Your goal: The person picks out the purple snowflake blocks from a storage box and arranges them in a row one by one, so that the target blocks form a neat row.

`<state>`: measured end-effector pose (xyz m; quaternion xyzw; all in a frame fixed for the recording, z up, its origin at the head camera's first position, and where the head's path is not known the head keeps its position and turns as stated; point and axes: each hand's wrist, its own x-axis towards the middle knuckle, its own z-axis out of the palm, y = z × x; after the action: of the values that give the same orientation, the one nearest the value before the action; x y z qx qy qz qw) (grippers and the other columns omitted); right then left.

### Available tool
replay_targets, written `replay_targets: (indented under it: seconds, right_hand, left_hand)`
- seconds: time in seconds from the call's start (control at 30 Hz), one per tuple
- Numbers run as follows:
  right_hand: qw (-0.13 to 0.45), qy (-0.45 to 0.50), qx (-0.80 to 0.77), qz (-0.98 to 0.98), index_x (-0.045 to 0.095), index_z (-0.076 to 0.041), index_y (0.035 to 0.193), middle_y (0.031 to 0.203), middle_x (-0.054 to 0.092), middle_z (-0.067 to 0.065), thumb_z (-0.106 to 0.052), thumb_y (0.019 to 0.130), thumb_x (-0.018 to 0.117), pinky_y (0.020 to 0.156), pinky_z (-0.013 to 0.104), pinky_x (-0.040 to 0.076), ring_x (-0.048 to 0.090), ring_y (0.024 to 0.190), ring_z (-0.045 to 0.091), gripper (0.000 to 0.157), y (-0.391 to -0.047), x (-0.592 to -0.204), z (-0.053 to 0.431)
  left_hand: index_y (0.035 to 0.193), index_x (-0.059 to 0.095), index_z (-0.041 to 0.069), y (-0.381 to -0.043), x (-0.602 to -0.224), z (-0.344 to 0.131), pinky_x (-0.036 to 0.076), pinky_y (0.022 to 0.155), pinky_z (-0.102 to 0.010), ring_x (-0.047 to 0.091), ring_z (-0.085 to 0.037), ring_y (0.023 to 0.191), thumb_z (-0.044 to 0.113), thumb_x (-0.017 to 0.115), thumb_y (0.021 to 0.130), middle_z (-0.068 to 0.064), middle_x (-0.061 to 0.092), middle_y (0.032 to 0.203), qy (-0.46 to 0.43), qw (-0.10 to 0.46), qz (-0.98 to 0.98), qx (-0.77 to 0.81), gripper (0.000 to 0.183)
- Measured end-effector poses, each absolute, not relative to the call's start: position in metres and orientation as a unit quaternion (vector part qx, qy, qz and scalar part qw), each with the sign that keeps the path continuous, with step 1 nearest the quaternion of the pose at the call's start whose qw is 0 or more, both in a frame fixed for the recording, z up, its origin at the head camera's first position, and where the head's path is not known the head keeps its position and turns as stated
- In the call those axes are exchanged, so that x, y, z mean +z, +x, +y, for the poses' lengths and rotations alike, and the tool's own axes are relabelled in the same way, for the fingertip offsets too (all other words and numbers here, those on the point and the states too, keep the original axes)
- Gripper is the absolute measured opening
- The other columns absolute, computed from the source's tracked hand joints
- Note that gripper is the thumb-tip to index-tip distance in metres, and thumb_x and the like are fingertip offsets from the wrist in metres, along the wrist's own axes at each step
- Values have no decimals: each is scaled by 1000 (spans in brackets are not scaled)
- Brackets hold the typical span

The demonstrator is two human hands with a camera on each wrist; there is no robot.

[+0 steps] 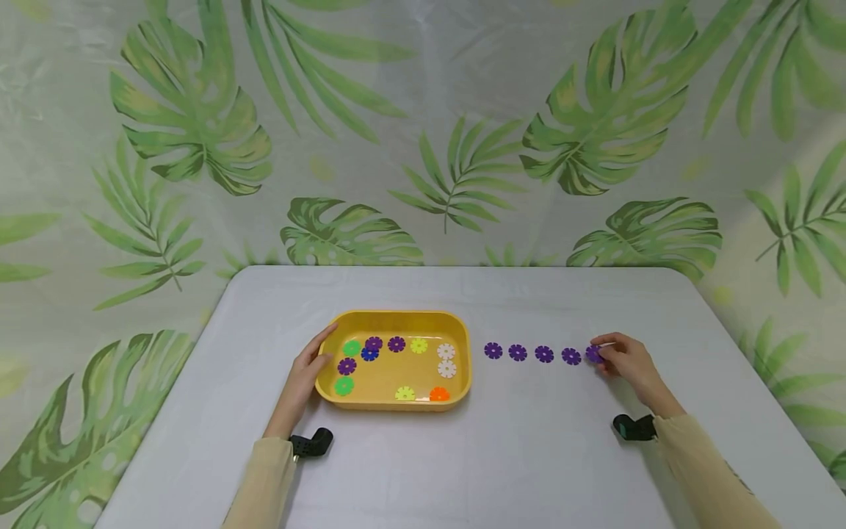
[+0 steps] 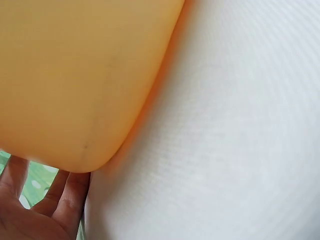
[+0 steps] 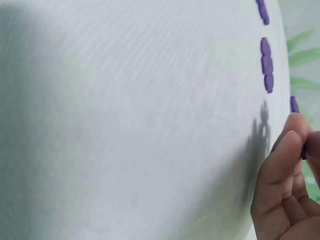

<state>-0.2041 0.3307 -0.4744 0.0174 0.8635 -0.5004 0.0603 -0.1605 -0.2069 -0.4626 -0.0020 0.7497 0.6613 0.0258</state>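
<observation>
In the head view my left hand (image 1: pixel 305 373) holds the left end of a yellow plastic tray (image 1: pixel 396 404), thumb over the rim. The left wrist view shows fingers (image 2: pixel 70 202) against the tray's outer wall (image 2: pixel 85 90). Inside lie several notched flower-shaped discs, among them a green disc (image 1: pixel 344 386), a white disc (image 1: pixel 446 369) and an orange disc (image 1: pixel 439 394). To the right, my right hand (image 1: pixel 628 361) pinches a purple disc (image 1: pixel 593 354) between thumb and fingers, raised above the table in the right wrist view. It is at the right end of a row of purple discs (image 1: pixel 544 354).
The table (image 1: pixel 529 455) has a white cover. Behind it hangs a leaf-patterned cloth (image 1: pixel 456 169). A black wrist device (image 1: pixel 313 442) sits at the left cuff and another black device (image 1: pixel 634 427) at the right.
</observation>
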Motion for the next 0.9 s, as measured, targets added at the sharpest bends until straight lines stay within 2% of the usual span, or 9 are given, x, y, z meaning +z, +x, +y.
replay_targets:
  seconds: [0.17,0.27,0.4,0.63,0.8,0.9]
  right_hand:
    - [54,17,-411,910,55,11,115,95,59,22,-2,94,43,56,26,52,60,66,15,27,-204,-476,331]
    - [29,1,-367,930,59,10,110,94,60,24,0,92,45,54,28,50,60,63,17,25,-205,-475,328]
    - [10,0,-370,929,60,9,110,100,58,26,-1,93,45,54,26,49,58,63,16,25,-207,-469,318]
    - [83,-27,-529,844,50,11,125,109,54,25,-13,100,46,66,28,55,60,74,17,35,-215,-442,271]
    - [128,-70,-573,806,50,8,127,108,57,16,-18,101,48,74,31,54,59,81,22,37,-224,-422,219]
    - [157,-91,-579,795,51,7,126,110,58,16,-17,101,47,78,33,54,60,85,29,36,-231,-415,185]
  left_hand:
    - [148,36,10,-160,-463,-207,13,116,-40,15,-23,143,6,40,100,-8,24,156,0,24,747,665,49]
    - [148,36,9,-159,-462,-208,13,116,-41,15,-23,143,6,40,100,-8,24,155,1,23,746,665,48]
    - [148,36,9,-159,-462,-208,13,116,-41,16,-23,143,6,40,100,-8,24,155,2,23,746,665,48]
    - [148,36,10,-159,-462,-208,13,116,-39,16,-22,143,5,39,100,-7,24,156,4,21,742,670,48]
    - [148,36,10,-160,-463,-207,14,116,-38,16,-21,143,5,39,100,-6,24,156,4,21,739,673,48]
    - [148,36,10,-160,-463,-207,14,116,-39,16,-21,143,5,39,100,-6,24,156,4,21,739,674,48]
